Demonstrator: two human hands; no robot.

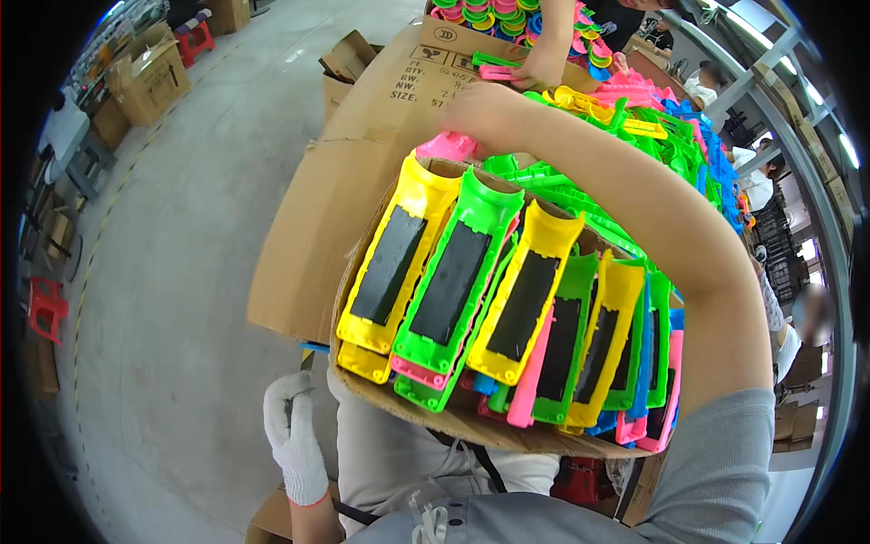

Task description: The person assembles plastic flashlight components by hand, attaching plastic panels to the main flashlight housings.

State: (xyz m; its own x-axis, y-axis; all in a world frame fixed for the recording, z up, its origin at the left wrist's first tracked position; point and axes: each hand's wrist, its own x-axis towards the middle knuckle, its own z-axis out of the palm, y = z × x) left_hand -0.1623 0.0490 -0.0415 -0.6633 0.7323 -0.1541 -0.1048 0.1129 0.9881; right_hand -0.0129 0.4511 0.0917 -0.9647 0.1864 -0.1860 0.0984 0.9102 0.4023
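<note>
My left hand, in a white knit glove, hangs at the lower left beside my leg. Its fingers are loosely bent and apart, with nothing visible in them. My right arm reaches across a carton to its far side. There my bare right hand is closed on a pink plastic part, mostly hidden and slightly blurred. The open carton in front of me holds stacked trough-shaped plastic pieces in yellow, green, pink and blue, several with black rectangular panels.
A co-worker's hand touches green and pink pieces beyond my right hand. A heap of green parts lies at the right, round colourful pieces behind. Cardboard spreads at the left. Red stools stand on the grey floor.
</note>
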